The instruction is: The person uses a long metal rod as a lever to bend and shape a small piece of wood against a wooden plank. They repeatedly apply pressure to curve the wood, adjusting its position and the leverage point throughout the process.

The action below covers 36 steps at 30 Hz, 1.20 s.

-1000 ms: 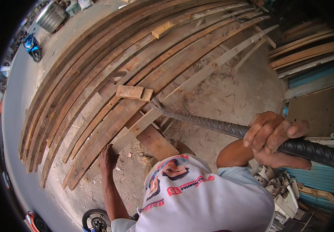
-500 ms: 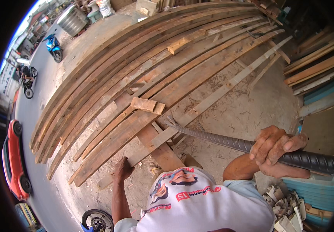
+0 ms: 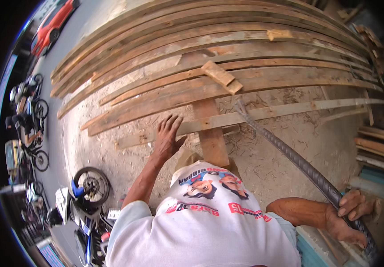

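Observation:
A dark ribbed steel crowbar (image 3: pixel 296 160) is gripped by my right hand (image 3: pixel 346 220) near its lower right end. Its splayed tip is beside the nearest narrow plank (image 3: pixel 281 110); whether they touch I cannot tell. That plank lies across a wide wooden crosspiece (image 3: pixel 212 144). My left hand (image 3: pixel 169 133) has its fingers spread at the plank's left part; contact with it is unclear. Just beyond lies a thicker brown beam (image 3: pixel 156 101), with a short wood block (image 3: pixel 218 76) above it.
Several long beams (image 3: pixel 156 29) lie side by side farther off, with a small offcut (image 3: pixel 279 34) on them. Stacked boards (image 3: pixel 378 144) stand at right. A parked motorcycle (image 3: pixel 92 189) is at lower left. On the road are a red car (image 3: pixel 54 29) and riders.
My view has turned. My left hand has gone from closed at the plank's end to spread fingers. The crowbar now slants more steeply, with my right hand lower.

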Tool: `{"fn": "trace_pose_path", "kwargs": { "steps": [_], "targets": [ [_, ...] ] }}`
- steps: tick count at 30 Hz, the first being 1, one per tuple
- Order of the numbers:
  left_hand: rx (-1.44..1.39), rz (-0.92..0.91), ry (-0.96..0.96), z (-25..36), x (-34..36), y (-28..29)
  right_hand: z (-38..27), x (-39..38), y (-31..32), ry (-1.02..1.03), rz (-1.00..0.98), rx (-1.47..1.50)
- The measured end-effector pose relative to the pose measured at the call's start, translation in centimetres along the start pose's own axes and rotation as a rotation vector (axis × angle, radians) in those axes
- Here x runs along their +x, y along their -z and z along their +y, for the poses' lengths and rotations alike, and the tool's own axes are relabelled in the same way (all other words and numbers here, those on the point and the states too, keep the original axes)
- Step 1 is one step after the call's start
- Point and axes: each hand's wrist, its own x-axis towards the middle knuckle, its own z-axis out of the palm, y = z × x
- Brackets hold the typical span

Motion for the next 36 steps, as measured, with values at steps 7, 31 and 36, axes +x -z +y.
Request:
{"fn": "trace_pose_path", "kwargs": {
  "steps": [7, 31, 36],
  "targets": [
    [-0.155, 0.033, 0.025, 5.3, -3.4, -4.9, -3.2, -0.4, -2.4, 0.014, -0.228, 0.089],
    [0.303, -0.008, 0.312, -11.6, -20.0, 1.9, -3.6, -4.1, -6.4, -0.041, -0.435, 0.568],
    [0.313, 0.115, 0.353, -12.9, -18.6, -0.3, -4.5, -3.7, -7.3, -0.040, -0.495, 0.646]
  ]
}}
